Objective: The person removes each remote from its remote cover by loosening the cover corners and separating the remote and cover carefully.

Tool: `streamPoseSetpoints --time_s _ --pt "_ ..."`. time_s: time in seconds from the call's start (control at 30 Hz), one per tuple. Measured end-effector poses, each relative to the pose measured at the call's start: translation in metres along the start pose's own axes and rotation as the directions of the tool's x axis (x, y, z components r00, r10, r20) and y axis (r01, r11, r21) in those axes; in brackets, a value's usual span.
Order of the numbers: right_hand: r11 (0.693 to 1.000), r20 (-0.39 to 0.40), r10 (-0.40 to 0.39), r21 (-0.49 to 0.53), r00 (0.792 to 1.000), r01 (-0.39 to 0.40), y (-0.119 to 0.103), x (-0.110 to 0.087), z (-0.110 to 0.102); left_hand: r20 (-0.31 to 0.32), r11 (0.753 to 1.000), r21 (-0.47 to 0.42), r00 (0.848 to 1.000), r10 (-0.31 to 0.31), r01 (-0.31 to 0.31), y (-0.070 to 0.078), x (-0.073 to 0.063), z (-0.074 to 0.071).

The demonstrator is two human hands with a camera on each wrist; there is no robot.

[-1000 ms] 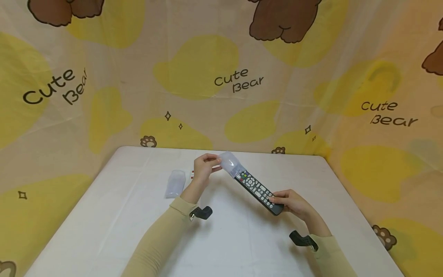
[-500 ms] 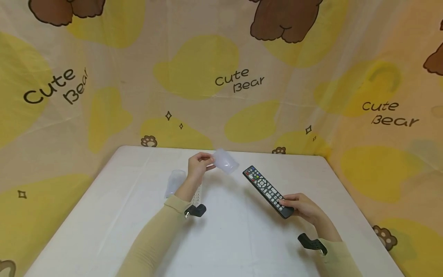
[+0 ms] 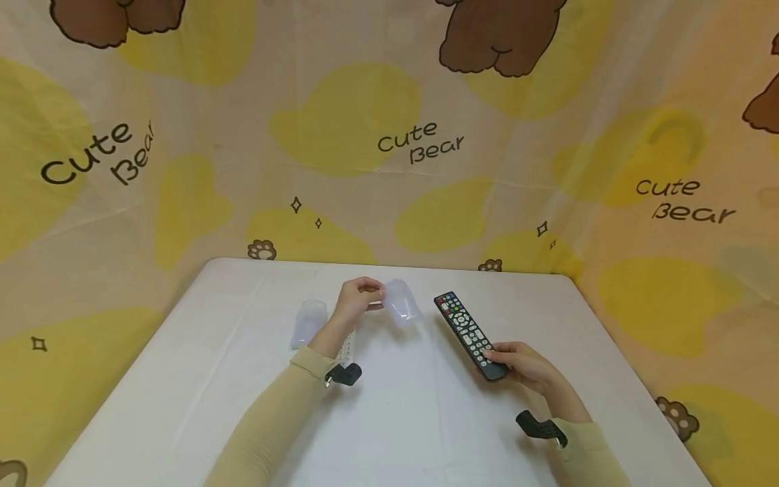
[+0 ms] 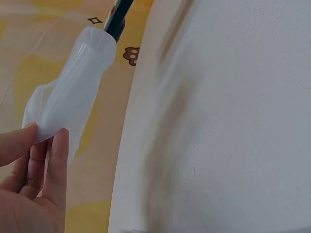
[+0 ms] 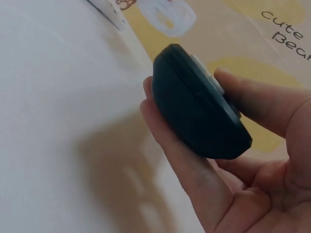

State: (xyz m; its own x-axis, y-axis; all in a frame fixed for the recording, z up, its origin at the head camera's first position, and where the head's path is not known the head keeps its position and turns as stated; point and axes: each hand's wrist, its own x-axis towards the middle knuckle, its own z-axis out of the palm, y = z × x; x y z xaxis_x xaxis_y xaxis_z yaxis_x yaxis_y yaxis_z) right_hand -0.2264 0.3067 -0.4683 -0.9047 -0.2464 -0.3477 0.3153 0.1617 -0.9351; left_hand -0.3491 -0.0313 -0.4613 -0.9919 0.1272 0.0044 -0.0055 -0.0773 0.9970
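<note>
A translucent, soft plastic remote-control cover point(image 3: 400, 302) hangs above the table's far half, and my left hand point(image 3: 358, 297) pinches one end between thumb and fingers. Its other end points toward a black remote control point(image 3: 464, 327) with white and coloured buttons. Some space separates the two in the head view. My right hand point(image 3: 525, 365) grips the remote's lower end; in the right wrist view the thumb lies over the button side of the remote point(image 5: 194, 111) and fingers support its back. Seen from the left wrist, the cover point(image 4: 80, 77) partly overlaps the remote point(image 4: 116, 19).
On the white table point(image 3: 389, 419), a second translucent cover point(image 3: 308, 323) lies at the left. Beside it is a white remote control point(image 3: 347, 348), partly hidden by my left forearm. A patterned cloth point(image 3: 341, 115) hangs behind the table.
One second ago the cover was over the remote's top end; it has come off. The remote moved right and away from it. Since then the cover has shifted slightly right and down.
</note>
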Motion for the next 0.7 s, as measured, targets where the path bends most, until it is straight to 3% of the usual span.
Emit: streamPoseSetpoints --time_s 0.1,0.4,0.6,0.7 --pt "1.0 -0.023 0.0 -0.001 1.0 0.0 0.002 0.003 0.003 0.027 1.0 0.027 1.0 -0.01 0.01 0.0 -0.002 0.004" --pt "0.999 -0.191 0.018 -0.043 0.982 -0.027 0.004 0.01 0.021 0.113 0.993 0.116 0.993 -0.044 0.031 -0.008 -0.002 0.02" --pt "0.999 -0.177 -0.036 -0.023 0.984 0.033 0.009 0.012 0.024 0.151 0.983 0.17 0.983 -0.101 0.075 -0.019 0.003 0.03" --pt "0.997 -0.175 -0.048 -0.073 0.983 0.035 0.011 0.011 0.026 0.164 0.974 0.205 0.978 -0.132 0.097 -0.022 0.002 0.033"
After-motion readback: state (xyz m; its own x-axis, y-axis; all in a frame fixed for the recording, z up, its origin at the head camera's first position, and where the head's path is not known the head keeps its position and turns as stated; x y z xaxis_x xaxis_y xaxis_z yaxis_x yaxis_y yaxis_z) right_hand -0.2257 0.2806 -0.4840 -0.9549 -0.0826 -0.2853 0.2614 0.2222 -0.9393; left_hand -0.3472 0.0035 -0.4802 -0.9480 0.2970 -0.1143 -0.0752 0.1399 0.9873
